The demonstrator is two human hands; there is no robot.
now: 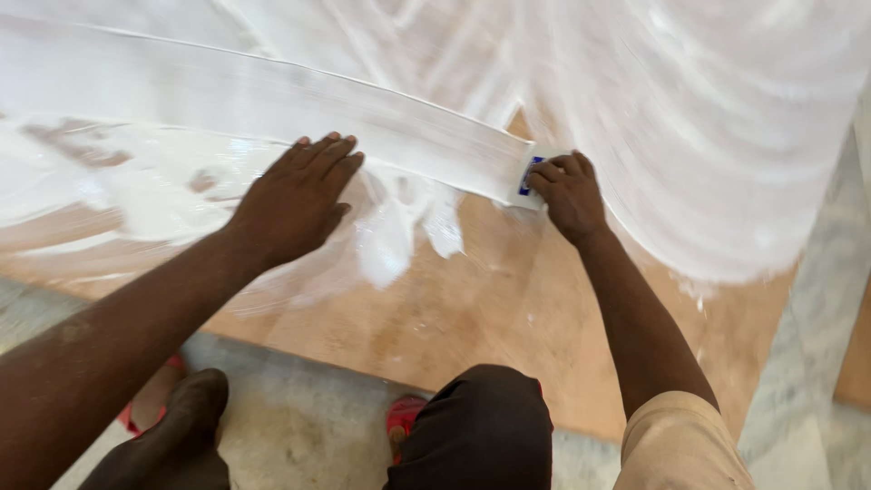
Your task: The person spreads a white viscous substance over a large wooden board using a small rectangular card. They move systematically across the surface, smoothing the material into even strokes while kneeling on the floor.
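Two hands at work on a wooden board smeared with white paste.

The right hand is curled tight around a small white scraper with a blue patch, its blade pressed flat on the wooden board at the end of a long smooth band of white paste that runs off to the left of the scraper. The left hand lies palm down on the board, well left of the scraper, fingers together and stretched out, their tips touching the lower edge of that band. Below the scraper the board is bare wood; above and to its right, more paste is spread in swirls.
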